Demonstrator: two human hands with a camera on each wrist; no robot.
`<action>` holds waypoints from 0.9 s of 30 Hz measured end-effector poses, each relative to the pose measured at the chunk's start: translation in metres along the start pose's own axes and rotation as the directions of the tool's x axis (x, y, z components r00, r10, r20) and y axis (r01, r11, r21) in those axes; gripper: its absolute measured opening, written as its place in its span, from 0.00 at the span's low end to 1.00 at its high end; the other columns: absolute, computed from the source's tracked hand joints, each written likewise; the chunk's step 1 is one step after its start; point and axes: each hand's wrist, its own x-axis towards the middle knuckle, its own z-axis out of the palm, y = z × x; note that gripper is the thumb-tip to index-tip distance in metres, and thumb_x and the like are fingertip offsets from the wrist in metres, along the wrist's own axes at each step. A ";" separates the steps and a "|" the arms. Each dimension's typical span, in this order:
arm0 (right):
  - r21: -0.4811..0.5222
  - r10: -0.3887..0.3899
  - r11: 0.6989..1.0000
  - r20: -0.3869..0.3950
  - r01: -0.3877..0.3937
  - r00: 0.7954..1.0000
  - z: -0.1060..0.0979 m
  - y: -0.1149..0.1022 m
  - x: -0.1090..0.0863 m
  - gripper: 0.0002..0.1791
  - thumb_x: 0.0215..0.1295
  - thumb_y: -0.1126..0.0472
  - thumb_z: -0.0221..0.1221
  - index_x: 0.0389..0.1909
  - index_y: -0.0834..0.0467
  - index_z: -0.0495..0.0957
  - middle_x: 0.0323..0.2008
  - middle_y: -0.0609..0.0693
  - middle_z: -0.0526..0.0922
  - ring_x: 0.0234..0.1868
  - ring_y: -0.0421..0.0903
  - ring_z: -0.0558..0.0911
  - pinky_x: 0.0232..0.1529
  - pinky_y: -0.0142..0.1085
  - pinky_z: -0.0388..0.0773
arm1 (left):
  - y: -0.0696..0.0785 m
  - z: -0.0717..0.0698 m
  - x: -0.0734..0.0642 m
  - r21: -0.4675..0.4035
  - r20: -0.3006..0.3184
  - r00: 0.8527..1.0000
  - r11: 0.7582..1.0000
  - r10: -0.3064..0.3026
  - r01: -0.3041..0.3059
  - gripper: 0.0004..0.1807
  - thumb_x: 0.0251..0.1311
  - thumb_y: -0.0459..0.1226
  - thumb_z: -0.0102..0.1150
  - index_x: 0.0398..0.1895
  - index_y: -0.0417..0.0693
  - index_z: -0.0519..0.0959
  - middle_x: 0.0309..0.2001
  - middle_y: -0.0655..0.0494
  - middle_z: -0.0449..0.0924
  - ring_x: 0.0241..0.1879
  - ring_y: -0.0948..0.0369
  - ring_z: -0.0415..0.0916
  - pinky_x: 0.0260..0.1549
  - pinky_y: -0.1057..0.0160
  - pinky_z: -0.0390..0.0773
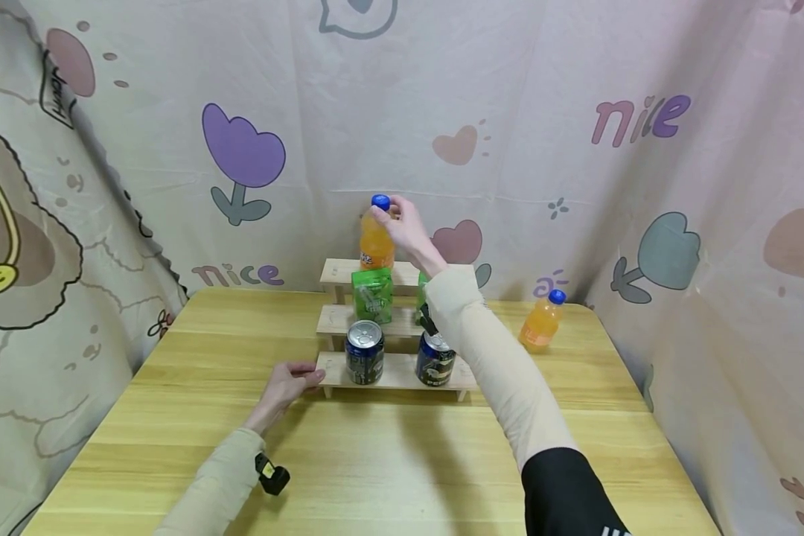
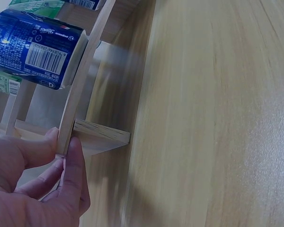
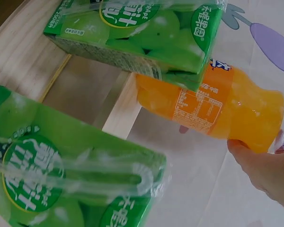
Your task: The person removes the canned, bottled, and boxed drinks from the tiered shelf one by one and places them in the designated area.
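Observation:
A three-tier wooden rack [image 1: 402, 370] stands on the table. My left hand [image 1: 291, 385] pinches the left end of its lowest board between thumb and fingers, as the left wrist view shows closely. An orange soda bottle [image 1: 376, 242] with a blue cap stands upright at the top board's left. My right hand [image 1: 407, 227] grips it near the neck. One green juice carton [image 1: 372, 295] is on the middle board at left; a second green carton [image 3: 71, 175] is mostly hidden by my right arm in the head view. Two dark blue cans [image 1: 365, 353] stand on the lowest board.
Another orange soda bottle [image 1: 540, 321] stands on the wooden table [image 1: 174, 417], right of the rack. A patterned cloth [image 1: 348, 112] hangs behind the table and along both sides. My right forearm crosses in front of the rack's right side.

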 end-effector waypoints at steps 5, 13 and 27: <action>-0.008 -0.008 1.000 -0.011 0.008 1.000 -0.008 -0.001 -0.002 0.21 0.76 0.54 0.55 0.62 0.64 0.73 0.64 0.63 0.75 0.67 0.57 0.73 0.74 0.50 0.70 | 0.000 0.000 0.001 -0.004 0.000 1.000 1.000 0.005 -0.005 0.24 0.67 0.31 0.61 0.59 0.19 0.71 0.46 0.34 0.83 0.35 0.65 0.81 0.42 0.64 0.88; -0.003 -0.020 1.000 -0.043 0.020 0.999 -0.025 -0.013 -0.006 0.22 0.76 0.56 0.55 0.63 0.64 0.72 0.63 0.64 0.76 0.67 0.58 0.73 0.73 0.48 0.71 | 0.000 -0.001 0.002 -0.001 0.001 1.000 1.000 -0.002 0.002 0.23 0.67 0.31 0.61 0.59 0.19 0.72 0.47 0.34 0.83 0.35 0.65 0.81 0.45 0.62 0.88; -0.036 -0.057 0.998 -0.131 0.053 0.990 -0.072 -0.017 -0.017 0.22 0.76 0.57 0.55 0.63 0.67 0.71 0.62 0.66 0.77 0.65 0.59 0.75 0.73 0.47 0.72 | -0.001 -0.001 0.000 0.014 0.001 1.000 1.000 -0.015 0.015 0.23 0.68 0.31 0.60 0.59 0.20 0.72 0.52 0.30 0.81 0.37 0.64 0.82 0.47 0.61 0.88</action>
